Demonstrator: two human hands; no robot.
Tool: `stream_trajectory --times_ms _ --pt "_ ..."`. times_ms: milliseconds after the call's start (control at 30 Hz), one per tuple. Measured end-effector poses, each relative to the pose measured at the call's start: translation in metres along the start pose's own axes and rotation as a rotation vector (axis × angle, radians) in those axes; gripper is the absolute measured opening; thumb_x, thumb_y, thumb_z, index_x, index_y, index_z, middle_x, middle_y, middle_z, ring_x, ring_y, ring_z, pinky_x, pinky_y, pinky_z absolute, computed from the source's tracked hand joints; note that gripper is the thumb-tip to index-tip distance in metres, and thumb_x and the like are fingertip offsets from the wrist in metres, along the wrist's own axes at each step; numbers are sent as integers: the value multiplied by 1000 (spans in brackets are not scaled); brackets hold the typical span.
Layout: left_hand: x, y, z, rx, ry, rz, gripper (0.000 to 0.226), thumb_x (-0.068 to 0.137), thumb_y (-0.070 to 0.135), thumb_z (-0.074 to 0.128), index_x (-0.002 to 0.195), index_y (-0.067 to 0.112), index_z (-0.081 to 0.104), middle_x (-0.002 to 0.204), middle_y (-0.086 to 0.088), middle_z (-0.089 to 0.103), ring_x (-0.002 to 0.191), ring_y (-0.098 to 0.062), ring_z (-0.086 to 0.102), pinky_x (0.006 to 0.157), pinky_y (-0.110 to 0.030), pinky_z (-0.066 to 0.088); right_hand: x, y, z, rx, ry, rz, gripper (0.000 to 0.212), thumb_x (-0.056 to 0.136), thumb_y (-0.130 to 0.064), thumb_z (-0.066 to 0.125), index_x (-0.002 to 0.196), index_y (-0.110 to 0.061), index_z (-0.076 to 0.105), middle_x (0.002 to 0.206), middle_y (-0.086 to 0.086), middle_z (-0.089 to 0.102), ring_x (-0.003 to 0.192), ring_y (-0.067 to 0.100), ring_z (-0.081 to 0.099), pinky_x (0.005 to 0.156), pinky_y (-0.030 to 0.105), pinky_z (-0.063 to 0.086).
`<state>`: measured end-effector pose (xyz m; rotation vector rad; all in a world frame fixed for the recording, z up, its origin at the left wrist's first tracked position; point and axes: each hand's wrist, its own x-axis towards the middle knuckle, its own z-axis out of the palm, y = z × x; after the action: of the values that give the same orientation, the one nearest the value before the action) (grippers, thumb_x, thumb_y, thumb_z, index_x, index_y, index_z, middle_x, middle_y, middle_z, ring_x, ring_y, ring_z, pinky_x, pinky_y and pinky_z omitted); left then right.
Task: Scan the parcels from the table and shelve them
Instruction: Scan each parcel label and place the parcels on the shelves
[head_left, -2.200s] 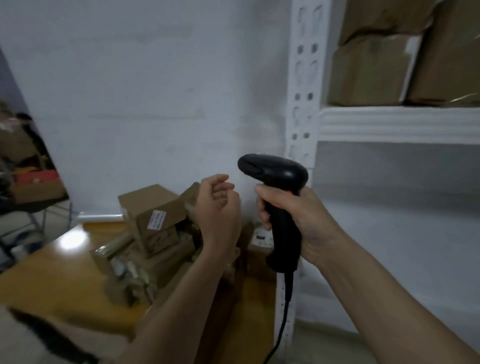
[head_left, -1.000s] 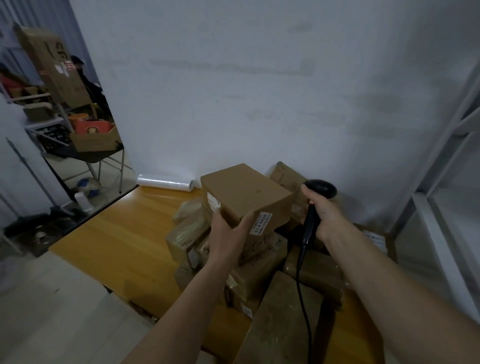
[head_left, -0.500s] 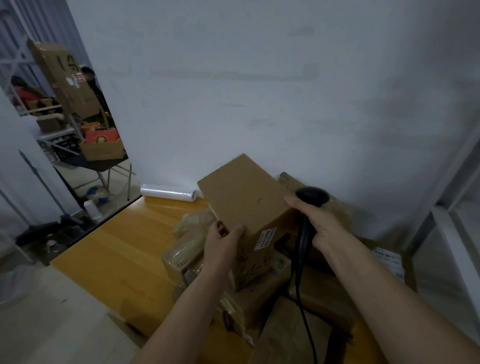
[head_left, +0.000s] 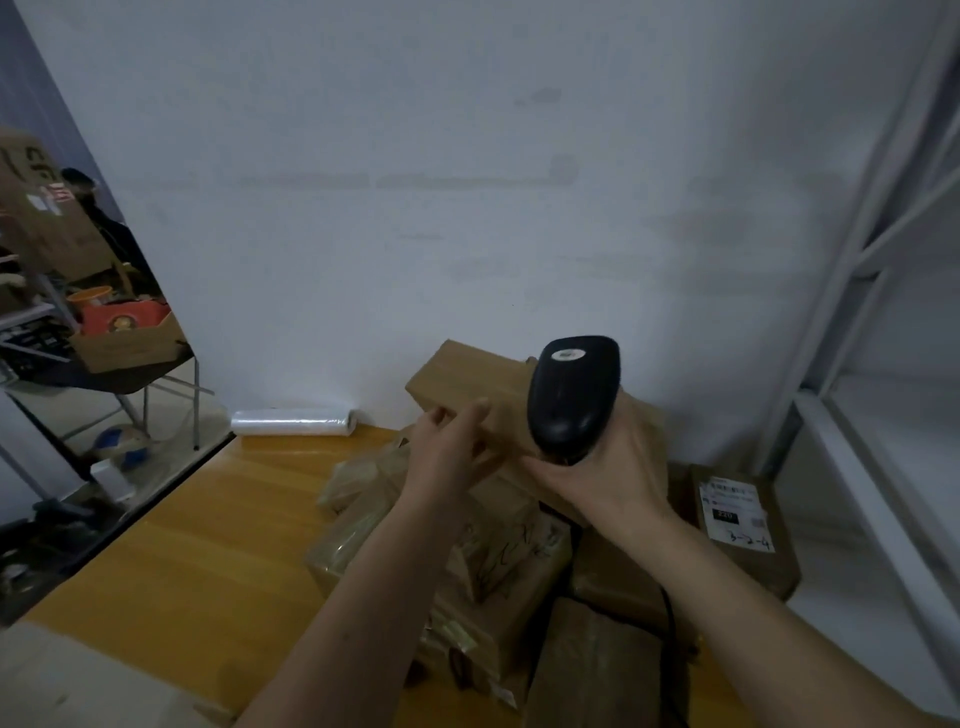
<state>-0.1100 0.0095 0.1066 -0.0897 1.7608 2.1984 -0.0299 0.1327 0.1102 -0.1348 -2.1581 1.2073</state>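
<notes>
Above the table (head_left: 208, 519), from the head camera, the left hand (head_left: 452, 452) grips the near edge of a brown parcel (head_left: 467, 379) raised over the parcel pile (head_left: 498, 571). The right hand (head_left: 608, 467) clasps a black scanner (head_left: 571, 395) against that parcel. A labelled box (head_left: 737, 525) lies right, near the white shelving (head_left: 857, 364).

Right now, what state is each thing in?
Left hand: gripping the lifted box.
Right hand: gripping the scanner.
Scanner: raised over the box.
Lifted box: tilted, off the pile.
Labelled parcel: lying label up.
Film roll: lying against the wall.
</notes>
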Motion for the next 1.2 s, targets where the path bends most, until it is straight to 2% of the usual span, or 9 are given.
stream_trajectory --times_ms 200,300,367,467,633,800,900,1067,1200 --pt "7 -5 -21 52 87 -94 114 51 65 79 140 5 41 134 -21 53 114 -37 59 75 -40 58 -20 -5 12 23 -284 133 82 62 -36 89 131 -37 43 123 -15 55 115 0 52 95 24 47" --pt "7 -7 -30 145 107 -146 133 31 74 79 139 3 43 135 -23 53 121 -40 54 86 -44 52 -23 -11 14 99 -358 166 49 69 -31 85 108 -41 56 108 -16 63 97 -10 57 82 11 49" --pt "8 -12 -34 178 117 -189 119 42 69 84 135 5 47 129 -18 57 116 -36 57 93 -48 52 -24 -11 15 121 -412 187 39 73 -28 82 96 -44 57 102 -18 65 92 -11 59 77 8 49" --pt "9 -19 -39 158 98 -256 82 62 48 85 125 6 53 112 -14 63 98 -30 61 76 -40 54 -24 -12 14 182 -454 279 34 76 -27 80 98 -42 59 101 -18 66 94 -6 60 89 22 52" --pt "0 -22 -46 -209 105 -236 53 74 22 80 116 6 52 109 -14 61 93 -28 59 66 -38 51 -12 0 2 446 -62 496 28 76 -24 78 94 -34 60 94 -15 64 90 0 57 79 23 41" --pt "-10 -28 -39 -534 -79 -221 59 66 8 77 121 8 54 113 -13 63 99 -26 55 98 -45 48 -5 19 -8 636 163 636 84 29 -58 91 104 -26 69 102 1 74 99 26 69 95 50 50" --pt "-18 -34 -30 -543 -165 -228 48 68 0 70 113 8 57 115 -13 63 109 -29 59 93 -54 50 -4 23 -10 789 148 685 99 24 -48 96 114 -19 67 105 5 74 99 26 70 94 50 51" --pt "-24 -48 -27 -605 -299 -255 52 70 -12 62 119 5 58 122 -17 63 122 -35 55 94 -57 50 -5 26 -15 830 140 651 92 32 -37 99 116 -14 67 107 8 73 100 25 70 92 48 53" --pt "-31 -50 -25 -566 -379 -291 42 74 -15 58 111 5 59 118 -19 65 123 -37 55 107 -61 37 -5 23 -22 811 102 614 66 52 -20 87 114 -10 67 103 8 75 90 20 73 70 33 57"
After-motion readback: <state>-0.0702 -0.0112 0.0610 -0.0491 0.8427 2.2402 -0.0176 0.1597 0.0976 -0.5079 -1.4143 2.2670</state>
